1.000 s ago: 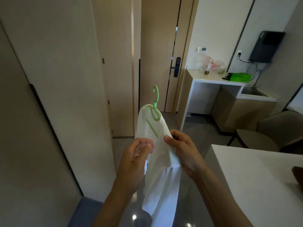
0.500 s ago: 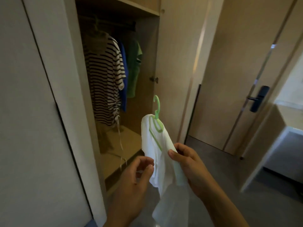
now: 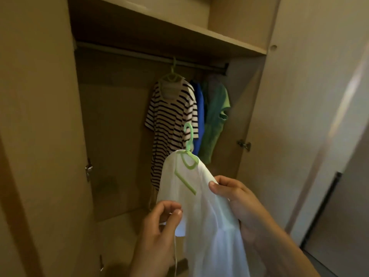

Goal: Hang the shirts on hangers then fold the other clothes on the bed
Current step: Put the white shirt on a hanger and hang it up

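A white shirt [image 3: 201, 212] hangs on a light green hanger [image 3: 188, 154], held up in front of an open wardrobe. My right hand [image 3: 233, 198] grips the shirt's shoulder with the hanger arm inside it. My left hand [image 3: 161, 222] pinches the shirt's other edge lower down. The hanger's hook points up, well below the wardrobe rail [image 3: 151, 56]. On the rail hang a black-and-white striped shirt [image 3: 171, 120] on a green hanger, a blue shirt [image 3: 200, 116] and a green shirt [image 3: 216, 118].
The wardrobe has a shelf [image 3: 179, 29] above the rail and a wooden floor panel [image 3: 119, 226] below. Its left door [image 3: 40, 136] and right door [image 3: 299, 116] stand open. The rail's left half carries nothing. A dark door edge [image 3: 327, 196] shows at the right.
My view turned from the room's entrance to face the open wardrobe and moved closer. Both hands kept hold of the white shirt on its hanger and raised it towards the hanging clothes.
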Demonstrator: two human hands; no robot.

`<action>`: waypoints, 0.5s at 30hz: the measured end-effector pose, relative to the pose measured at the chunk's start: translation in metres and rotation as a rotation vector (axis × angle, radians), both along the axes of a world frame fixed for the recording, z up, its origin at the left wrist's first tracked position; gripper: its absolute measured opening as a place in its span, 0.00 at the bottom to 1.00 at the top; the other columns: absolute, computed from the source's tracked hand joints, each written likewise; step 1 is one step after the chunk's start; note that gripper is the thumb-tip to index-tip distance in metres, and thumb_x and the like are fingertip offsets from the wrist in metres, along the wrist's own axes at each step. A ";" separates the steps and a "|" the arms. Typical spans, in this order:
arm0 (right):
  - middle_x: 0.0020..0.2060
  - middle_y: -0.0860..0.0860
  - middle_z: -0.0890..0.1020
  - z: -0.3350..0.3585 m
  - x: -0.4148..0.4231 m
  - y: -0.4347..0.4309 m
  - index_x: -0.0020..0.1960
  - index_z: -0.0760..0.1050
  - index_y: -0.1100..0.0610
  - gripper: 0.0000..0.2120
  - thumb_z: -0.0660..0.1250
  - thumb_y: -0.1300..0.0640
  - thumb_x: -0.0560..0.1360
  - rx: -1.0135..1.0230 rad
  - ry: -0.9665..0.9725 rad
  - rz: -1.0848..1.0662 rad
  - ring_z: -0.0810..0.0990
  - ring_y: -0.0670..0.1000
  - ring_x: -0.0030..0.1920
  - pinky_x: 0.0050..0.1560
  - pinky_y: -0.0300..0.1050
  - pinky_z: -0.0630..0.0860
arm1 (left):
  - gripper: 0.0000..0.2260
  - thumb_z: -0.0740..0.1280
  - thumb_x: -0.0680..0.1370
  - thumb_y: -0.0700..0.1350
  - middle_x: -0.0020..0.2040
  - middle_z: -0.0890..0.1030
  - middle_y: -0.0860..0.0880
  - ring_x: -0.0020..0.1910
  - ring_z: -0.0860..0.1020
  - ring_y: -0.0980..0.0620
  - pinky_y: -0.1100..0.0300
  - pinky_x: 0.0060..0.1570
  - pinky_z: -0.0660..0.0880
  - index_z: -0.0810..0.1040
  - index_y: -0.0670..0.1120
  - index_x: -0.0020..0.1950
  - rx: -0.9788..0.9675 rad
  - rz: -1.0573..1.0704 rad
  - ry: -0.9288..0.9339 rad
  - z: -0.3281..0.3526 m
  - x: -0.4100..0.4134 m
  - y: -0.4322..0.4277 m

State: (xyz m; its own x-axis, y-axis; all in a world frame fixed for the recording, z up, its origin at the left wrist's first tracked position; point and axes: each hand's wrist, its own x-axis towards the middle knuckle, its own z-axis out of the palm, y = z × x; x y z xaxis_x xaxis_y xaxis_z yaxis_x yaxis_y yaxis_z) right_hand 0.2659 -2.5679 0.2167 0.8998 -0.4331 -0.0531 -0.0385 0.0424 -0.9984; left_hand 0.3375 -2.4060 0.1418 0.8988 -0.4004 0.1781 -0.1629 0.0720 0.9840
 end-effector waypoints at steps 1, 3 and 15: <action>0.42 0.62 0.82 0.006 0.020 -0.009 0.47 0.78 0.61 0.05 0.67 0.59 0.78 0.005 -0.002 0.031 0.82 0.59 0.38 0.40 0.50 0.80 | 0.09 0.66 0.69 0.54 0.43 0.85 0.53 0.46 0.81 0.55 0.60 0.47 0.74 0.83 0.54 0.43 -0.028 0.037 -0.006 0.004 0.013 -0.010; 0.44 0.65 0.83 0.023 0.057 -0.025 0.48 0.78 0.62 0.06 0.67 0.59 0.78 0.011 -0.013 0.081 0.83 0.61 0.40 0.40 0.51 0.82 | 0.11 0.66 0.68 0.53 0.42 0.85 0.51 0.43 0.81 0.55 0.66 0.43 0.74 0.83 0.49 0.43 -0.062 0.108 -0.016 0.015 0.036 -0.026; 0.47 0.61 0.87 0.155 0.288 -0.112 0.54 0.82 0.64 0.12 0.68 0.55 0.78 -0.037 -0.124 0.275 0.86 0.59 0.43 0.50 0.54 0.82 | 0.09 0.62 0.82 0.43 0.49 0.84 0.45 0.46 0.79 0.53 0.67 0.42 0.73 0.81 0.42 0.53 -0.031 0.340 -0.158 0.136 0.198 -0.107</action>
